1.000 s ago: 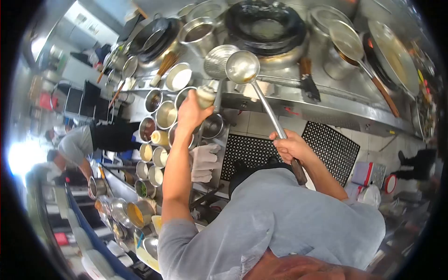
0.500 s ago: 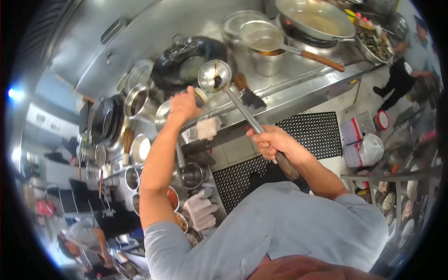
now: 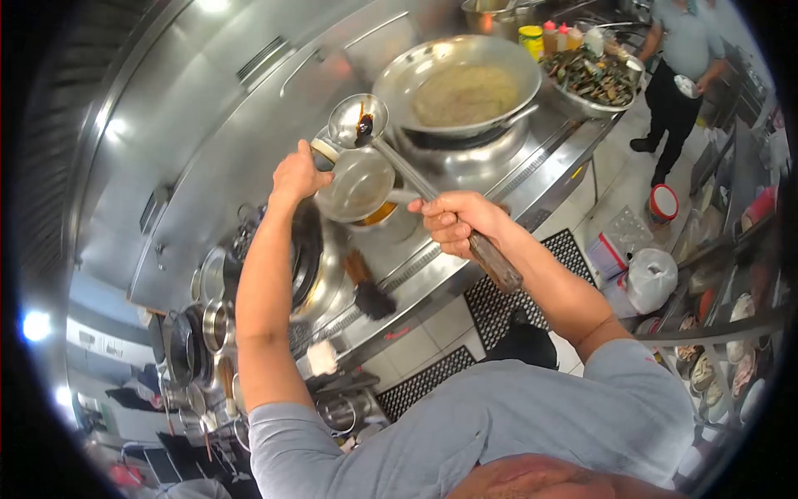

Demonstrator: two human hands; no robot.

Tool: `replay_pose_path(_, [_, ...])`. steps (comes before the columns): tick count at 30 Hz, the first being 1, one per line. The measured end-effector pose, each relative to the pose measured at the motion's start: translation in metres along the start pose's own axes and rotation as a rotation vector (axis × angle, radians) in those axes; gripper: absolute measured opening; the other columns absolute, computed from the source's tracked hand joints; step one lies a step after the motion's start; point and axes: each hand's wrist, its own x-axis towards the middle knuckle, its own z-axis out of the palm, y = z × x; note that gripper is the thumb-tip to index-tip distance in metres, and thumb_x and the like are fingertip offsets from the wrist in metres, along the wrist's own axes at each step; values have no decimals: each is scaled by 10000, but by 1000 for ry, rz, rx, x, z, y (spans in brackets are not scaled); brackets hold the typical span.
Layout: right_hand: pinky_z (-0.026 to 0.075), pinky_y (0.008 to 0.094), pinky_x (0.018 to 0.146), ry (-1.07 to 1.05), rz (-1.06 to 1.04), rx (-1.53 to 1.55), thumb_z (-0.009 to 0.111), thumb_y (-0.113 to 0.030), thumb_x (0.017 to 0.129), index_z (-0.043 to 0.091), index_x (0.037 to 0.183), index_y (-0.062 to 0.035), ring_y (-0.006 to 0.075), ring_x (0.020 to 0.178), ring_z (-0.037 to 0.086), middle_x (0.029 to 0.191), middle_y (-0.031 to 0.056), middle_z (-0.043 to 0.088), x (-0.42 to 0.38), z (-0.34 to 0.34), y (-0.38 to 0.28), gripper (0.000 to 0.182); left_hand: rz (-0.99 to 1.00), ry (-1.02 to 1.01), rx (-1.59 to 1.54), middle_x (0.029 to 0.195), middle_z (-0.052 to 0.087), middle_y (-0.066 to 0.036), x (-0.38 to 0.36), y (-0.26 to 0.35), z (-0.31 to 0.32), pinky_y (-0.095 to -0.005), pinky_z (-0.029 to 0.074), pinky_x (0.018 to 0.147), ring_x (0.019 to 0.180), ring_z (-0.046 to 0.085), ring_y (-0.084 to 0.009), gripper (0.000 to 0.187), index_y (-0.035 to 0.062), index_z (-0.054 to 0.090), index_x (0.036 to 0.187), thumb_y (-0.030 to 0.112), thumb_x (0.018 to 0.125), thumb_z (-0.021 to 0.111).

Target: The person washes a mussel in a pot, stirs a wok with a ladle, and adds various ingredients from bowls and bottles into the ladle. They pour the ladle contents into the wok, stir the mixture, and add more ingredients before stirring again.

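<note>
My right hand (image 3: 461, 220) is closed around the wooden handle of a long metal ladle (image 3: 407, 166). Some dark brown sauce (image 3: 364, 125) lies in the ladle's bowl, with a streak up its side. My left hand (image 3: 301, 175) grips a small round container with a cream-coloured rim (image 3: 325, 150), just left of the ladle bowl; its contents are hidden. Below the ladle, a round strainer (image 3: 357, 185) rests over a metal pot (image 3: 401, 223) of orange-brown liquid. A large wok (image 3: 532, 71) holding cloudy liquid stands to the right on the stove.
A dark-bristled brush (image 3: 367, 287) lies near the counter's front edge. At the back right are a metal bowl (image 3: 573, 104) of dark greenish food and several sauce bottles (image 3: 563, 35). A person (image 3: 682, 66) stands to the right. Black mats (image 3: 490, 312) cover part of the floor.
My view and both hands have shifted right along the stove, from beside the dark wok to the strainer and large wok. The ladle and small container have moved along, still held.
</note>
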Motion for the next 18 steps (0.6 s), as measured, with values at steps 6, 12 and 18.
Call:
replay_pose_path(6, [386,278,442,425,-211,-627,555,-125,859,564,941,-12,118,465,475,615,-2,516,-5,-57,-140,141,-28,1,-206,1062,653,-269,109,100,8,-476,504,885,1012,640,-405,714,10,461,1191,401,685,779])
replay_pose_path(12, [506,369,571,843,-246,-1539,566,-114,768,560,995,109,274,589,655,708,183,661,14,-127,-212,318,91,-15,-83,1160,627,-224,181,166,33,-509,494,903,1084,604,-418,691,75,500,1252,300,674,805])
replay_pose_path(18, [363,280,396,551,-218,-648,556,-75,835,550,952,-35,70,445,411,627,-34,458,11,-143,-230,124,93,-36,73,1117,661,-159,237,186,67,-541,493,869,1105,602,-355,742,121,505,1300,304,658,827])
